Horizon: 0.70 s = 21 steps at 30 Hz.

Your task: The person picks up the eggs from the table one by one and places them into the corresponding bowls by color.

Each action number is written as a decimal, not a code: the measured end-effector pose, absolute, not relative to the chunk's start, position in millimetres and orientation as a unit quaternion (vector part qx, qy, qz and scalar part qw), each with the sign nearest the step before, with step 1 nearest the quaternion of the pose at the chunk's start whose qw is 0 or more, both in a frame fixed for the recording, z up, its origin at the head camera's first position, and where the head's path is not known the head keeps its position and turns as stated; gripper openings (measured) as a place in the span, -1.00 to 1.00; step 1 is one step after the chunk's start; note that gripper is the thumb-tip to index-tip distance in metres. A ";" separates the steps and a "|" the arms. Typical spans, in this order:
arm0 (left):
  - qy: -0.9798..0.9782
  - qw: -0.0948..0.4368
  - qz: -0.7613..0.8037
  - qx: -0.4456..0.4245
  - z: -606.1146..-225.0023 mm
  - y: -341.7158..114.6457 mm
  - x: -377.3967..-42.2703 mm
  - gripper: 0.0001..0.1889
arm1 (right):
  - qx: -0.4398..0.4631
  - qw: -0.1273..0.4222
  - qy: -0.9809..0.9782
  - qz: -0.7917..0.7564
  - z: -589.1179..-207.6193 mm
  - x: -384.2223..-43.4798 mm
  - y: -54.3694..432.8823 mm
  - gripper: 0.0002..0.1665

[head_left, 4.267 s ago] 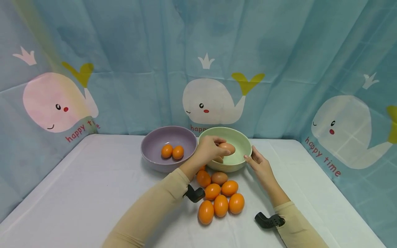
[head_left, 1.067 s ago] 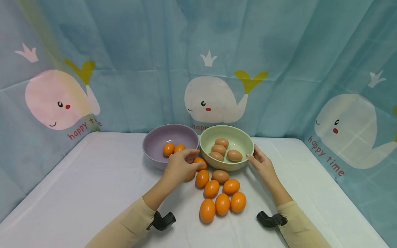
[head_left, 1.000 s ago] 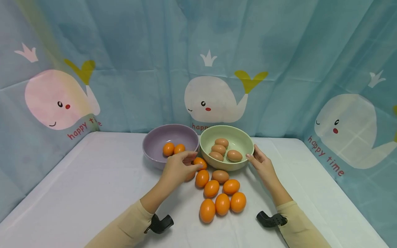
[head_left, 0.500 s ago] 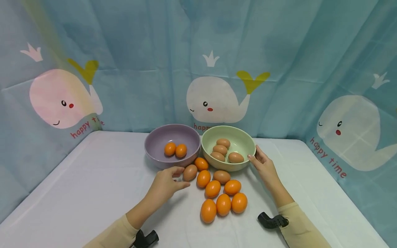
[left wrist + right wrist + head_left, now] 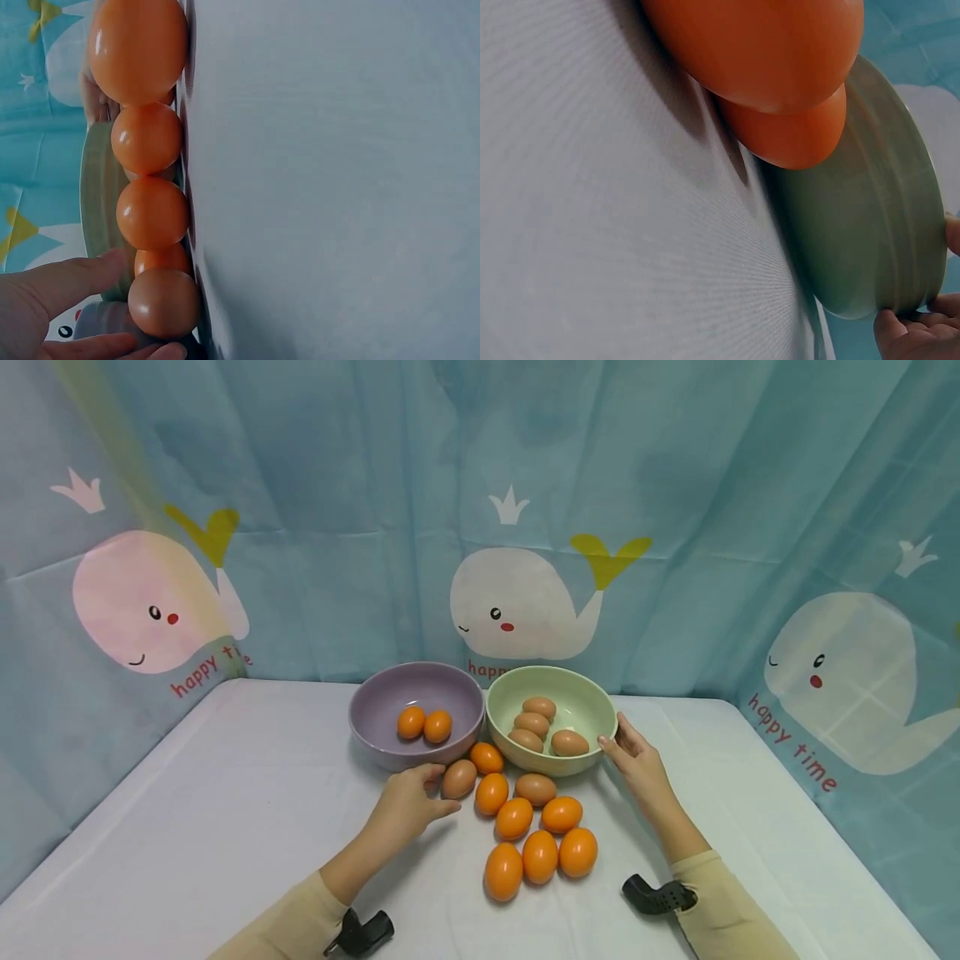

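Note:
My left hand (image 5: 406, 802) is at a brown egg (image 5: 459, 779) lying in front of the purple bowl (image 5: 360, 727). Its thumb and fingers are spread about the egg; in the left wrist view the thumb (image 5: 82, 281) stands apart from that egg (image 5: 165, 304), with fingertips close to its other side. My right hand (image 5: 636, 764) holds the green bowl (image 5: 551, 766) by its right rim, thumb at the front and fingers around the outside. Several brown eggs (image 5: 532, 724) lie inside the green bowl. Two orange eggs (image 5: 438, 726) sit in the purple one.
In front of the bowls, several orange eggs (image 5: 503, 872) and another brown egg (image 5: 536, 789) lie grouped on the white tablecloth (image 5: 187, 827). A blue curtain (image 5: 322, 527) printed with whales hangs behind the table. Both bowls stand side by side near its back edge.
Earlier my left hand held a brown egg over the green bowl; that egg now lies inside. The hand has since moved left and down to the brown egg. My right hand stays on the bowl.

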State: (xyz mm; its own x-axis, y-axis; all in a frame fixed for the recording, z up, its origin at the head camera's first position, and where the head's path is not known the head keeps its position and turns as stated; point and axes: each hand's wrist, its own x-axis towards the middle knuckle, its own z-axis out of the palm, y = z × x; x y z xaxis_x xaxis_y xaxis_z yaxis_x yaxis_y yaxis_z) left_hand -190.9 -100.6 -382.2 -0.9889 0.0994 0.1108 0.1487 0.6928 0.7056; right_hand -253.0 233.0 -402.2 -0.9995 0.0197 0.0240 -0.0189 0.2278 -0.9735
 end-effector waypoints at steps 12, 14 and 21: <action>-0.917 0.046 -0.388 -0.084 -389.6 -94.4 -198.5 -0.52 | 0.000 0.015 -0.780 0.625 -401.5 -252.8 233.1 -0.14; -0.917 0.049 -0.385 -0.088 -389.1 -93.2 -198.5 -0.53 | 0.001 0.015 -0.781 0.624 -401.2 -252.7 233.0 -0.14; -0.919 0.039 -0.381 -0.096 -390.8 -88.0 -200.7 -0.44 | 0.001 0.012 -0.784 0.621 -401.2 -252.2 233.4 -0.13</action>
State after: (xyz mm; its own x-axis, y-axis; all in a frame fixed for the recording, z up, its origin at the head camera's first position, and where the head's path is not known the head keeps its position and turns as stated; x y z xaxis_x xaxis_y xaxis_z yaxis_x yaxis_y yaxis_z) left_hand -200.7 -88.0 -390.8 -0.9785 0.1468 0.1449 0.2063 0.6910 0.6928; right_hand -252.2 233.4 -401.2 -0.9997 0.0127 0.0195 -0.0160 0.2289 -0.9733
